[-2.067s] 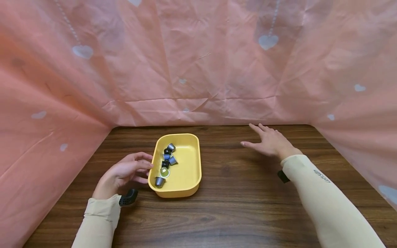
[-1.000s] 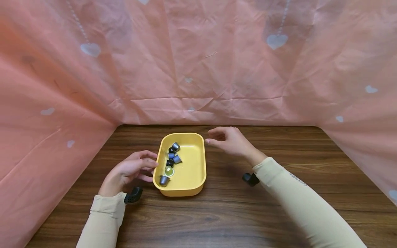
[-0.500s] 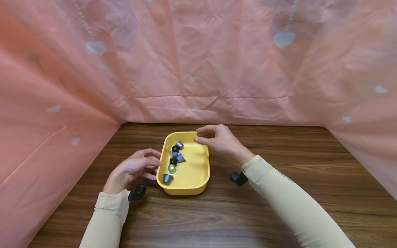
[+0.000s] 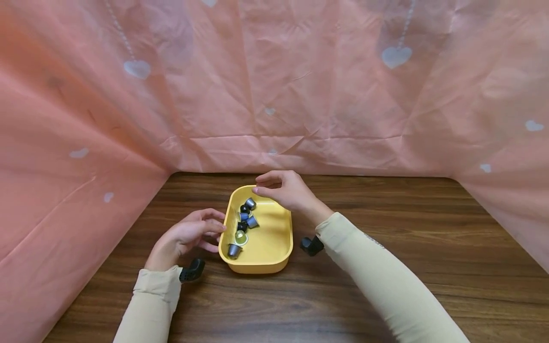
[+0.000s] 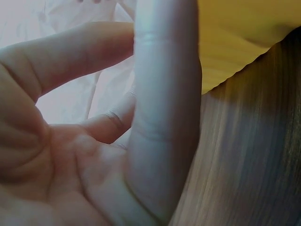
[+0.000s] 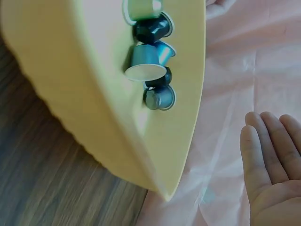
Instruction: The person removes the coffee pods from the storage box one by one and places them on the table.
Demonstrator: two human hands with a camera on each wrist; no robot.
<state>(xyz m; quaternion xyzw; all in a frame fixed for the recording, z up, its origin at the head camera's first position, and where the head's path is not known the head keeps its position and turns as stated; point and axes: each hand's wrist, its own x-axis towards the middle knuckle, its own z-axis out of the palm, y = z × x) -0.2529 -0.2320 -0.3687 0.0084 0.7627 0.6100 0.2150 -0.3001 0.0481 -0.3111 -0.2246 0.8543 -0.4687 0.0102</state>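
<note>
Now both hands flank a yellow tray point(image 4: 274, 247) of coffee capsules point(image 4: 243, 224) on a wooden table point(image 4: 386, 228).

Just left of the tray, the left hand point(image 4: 186, 237) rests on the table with its fingers loosely bent and its fingertips right at the tray's left rim, gripping nothing; whether they touch the rim I cannot tell. Over the tray's far end hovers the right hand point(image 4: 285, 189), fingers gently curved and empty, thumb and forefinger apart, directly above the farthest capsule point(image 4: 250, 204). Inside the tray, the capsules lie in a loose row along its left wall, grey, blue and black ones, with one pale green capsule point(image 4: 240, 237) toward the near end. Behind the tray and to both sides of it hangs a pink plastic sheet point(image 4: 300, 95) printed with pale hearts.
</note>
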